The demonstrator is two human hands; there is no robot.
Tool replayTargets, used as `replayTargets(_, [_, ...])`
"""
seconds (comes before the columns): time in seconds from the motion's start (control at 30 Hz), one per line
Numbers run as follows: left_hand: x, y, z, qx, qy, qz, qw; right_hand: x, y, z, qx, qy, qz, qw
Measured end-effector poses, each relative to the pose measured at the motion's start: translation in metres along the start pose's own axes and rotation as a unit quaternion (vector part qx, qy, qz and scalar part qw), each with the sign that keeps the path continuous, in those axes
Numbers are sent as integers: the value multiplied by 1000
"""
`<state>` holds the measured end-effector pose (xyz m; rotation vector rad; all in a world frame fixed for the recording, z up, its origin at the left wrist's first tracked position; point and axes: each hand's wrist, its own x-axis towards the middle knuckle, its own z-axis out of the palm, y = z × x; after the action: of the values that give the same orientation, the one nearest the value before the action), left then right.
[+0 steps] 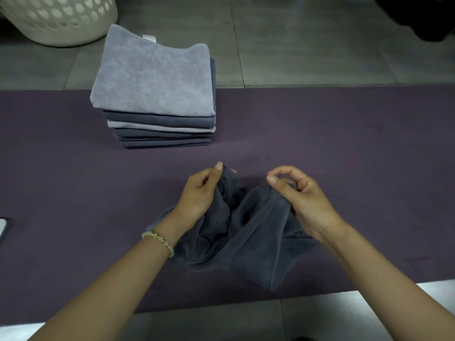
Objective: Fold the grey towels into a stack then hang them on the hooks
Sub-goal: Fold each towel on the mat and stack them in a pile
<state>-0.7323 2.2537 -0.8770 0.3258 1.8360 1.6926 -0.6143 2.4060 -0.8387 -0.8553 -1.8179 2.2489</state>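
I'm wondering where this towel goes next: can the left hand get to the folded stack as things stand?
Probably yes: only bare purple mat lies between the left hand and the folded stack, though that hand is pinching the dark towel.

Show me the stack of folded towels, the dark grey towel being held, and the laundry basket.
stack of folded towels (152, 80), head view, top light grey towel.
dark grey towel (246, 232), head view, its crumpled middle.
laundry basket (61, 20), head view, its perforated wall.
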Motion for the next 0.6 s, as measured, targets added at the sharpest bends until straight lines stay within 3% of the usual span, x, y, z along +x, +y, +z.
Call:
replayTargets(0.1, [-2,4,2,31,-38,21,999,4,-6,-7,-18,6,-12,1000])
replayTargets(0.23, [-12,1,13,92,-121,7,988,4,-6,-3,-63,-87,20,994])
replayTargets(0.3, [-14,-5,17,85,-138,9,987,4,-2,-3,-102,-89,6,991])
replayTargets(0.4, [-9,-11,14,85,-69,15,994,8,6,-9,-92,44,20,995])
replayTargets(0.47, [-5,-11,11,92,-14,3,996,7,9,-10,49,108,103,988])
replayTargets(0.53, [-3,-9,10,80,16,0,997,2,9,-11,97,90,146,980])
replayTargets(0.6, [-3,-6,10,64,13,13,998,-5,2,-13,24,-28,142,989])
